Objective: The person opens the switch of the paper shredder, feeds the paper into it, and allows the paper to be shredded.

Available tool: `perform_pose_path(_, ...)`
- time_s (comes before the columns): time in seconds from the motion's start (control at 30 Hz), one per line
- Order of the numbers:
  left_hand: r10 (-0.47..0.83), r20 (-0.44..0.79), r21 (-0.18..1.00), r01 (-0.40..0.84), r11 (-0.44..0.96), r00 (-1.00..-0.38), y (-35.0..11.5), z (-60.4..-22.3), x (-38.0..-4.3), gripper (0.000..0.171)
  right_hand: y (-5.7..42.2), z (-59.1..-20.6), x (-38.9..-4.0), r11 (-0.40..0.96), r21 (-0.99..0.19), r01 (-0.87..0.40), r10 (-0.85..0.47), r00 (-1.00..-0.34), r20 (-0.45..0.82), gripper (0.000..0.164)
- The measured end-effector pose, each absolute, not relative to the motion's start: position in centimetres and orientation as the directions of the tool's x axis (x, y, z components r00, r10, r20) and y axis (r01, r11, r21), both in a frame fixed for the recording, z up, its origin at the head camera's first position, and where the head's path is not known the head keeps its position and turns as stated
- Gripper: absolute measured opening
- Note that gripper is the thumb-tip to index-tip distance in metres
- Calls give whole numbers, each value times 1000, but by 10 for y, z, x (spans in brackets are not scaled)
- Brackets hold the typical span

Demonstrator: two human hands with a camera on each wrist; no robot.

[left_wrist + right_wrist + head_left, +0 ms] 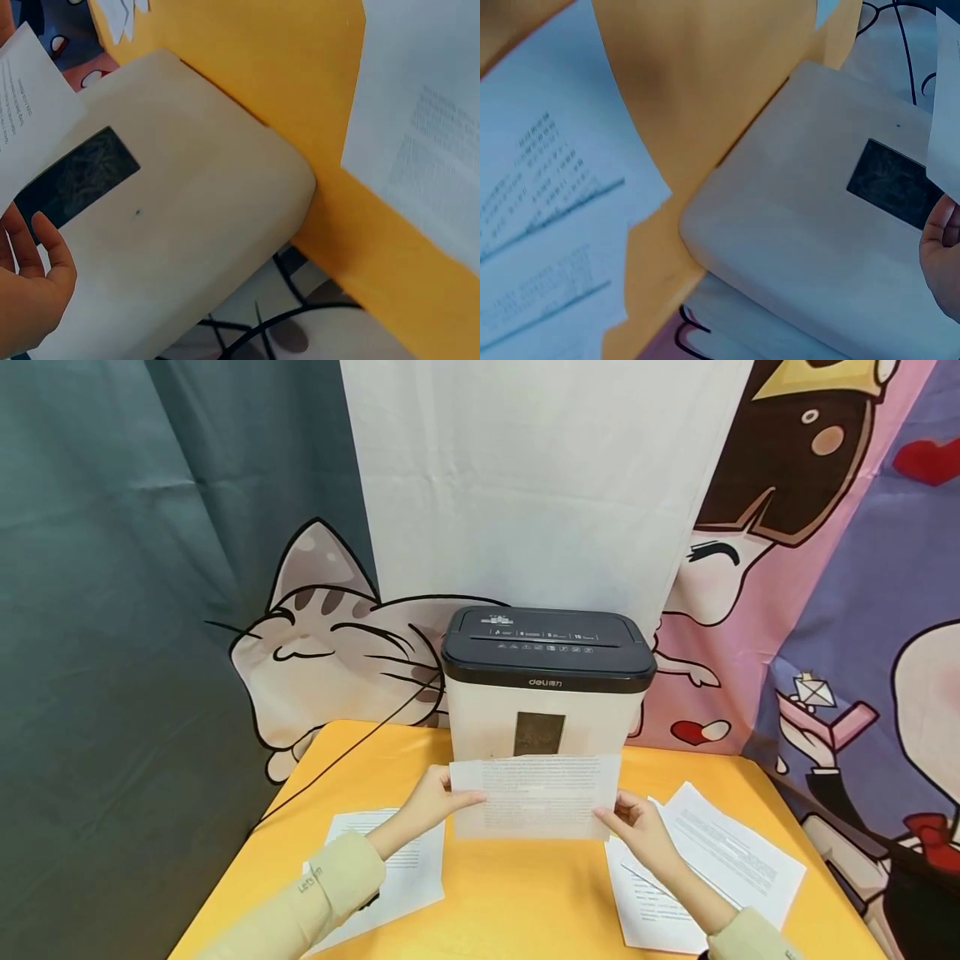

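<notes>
Between both hands a printed sheet of paper [536, 802] is held up in front of a white paper shredder with a dark top [547, 652]. My left hand [438, 797] pinches the sheet's left edge, thumb on the printed face. At the right edge my right hand [633, 822] pinches it the same way. The sheet overlaps the lower part of the shredder's white bin [480, 718] in the head view. In the left wrist view, part of the sheet [30, 112] shows beside the bin's dark window [82, 172]. The feed slot [547, 642] lies above the sheet's top edge.
Printed paper [420, 868] lies on the yellow table [525, 902] under the left forearm. More printed sheets [727, 843] overlap at the right, partly beneath the right forearm. A black cord [345, 756] runs along the left. A cartoon-printed curtain [540, 485] hangs behind.
</notes>
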State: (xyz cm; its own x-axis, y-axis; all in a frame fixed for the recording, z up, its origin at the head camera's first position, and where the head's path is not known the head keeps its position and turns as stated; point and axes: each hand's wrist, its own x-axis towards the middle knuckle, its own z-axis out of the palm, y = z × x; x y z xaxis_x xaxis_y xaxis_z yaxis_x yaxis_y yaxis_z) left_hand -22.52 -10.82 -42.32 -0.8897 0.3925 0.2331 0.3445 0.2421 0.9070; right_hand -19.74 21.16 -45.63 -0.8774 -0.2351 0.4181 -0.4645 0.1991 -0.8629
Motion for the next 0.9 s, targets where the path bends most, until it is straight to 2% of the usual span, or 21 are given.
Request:
perform_pose_path(0.2, 421, 219, 872, 370, 320, -880, -112, -406, -229, 22, 216, -432, -195, 387, -790, -475, -304, -875, 378, 17)
perform_pose_path(0.4, 427, 231, 834, 404, 376, -874, -111, -385, -234, 19, 220, -411, -196, 463, -771, -437, -312, -895, 320, 18)
perform_pose_path(0.73, 417, 281, 798, 452, 399, -864, -111, -354, -244, 18, 223, -377, -199, 520, -716, -466, -316, -884, 345, 18)
perform_pose_path(0.9, 410, 323, 792, 481, 376, -853, -109, -337, -249, 17, 224, -361, -206, 491, -673, -553, -340, -833, 437, 13)
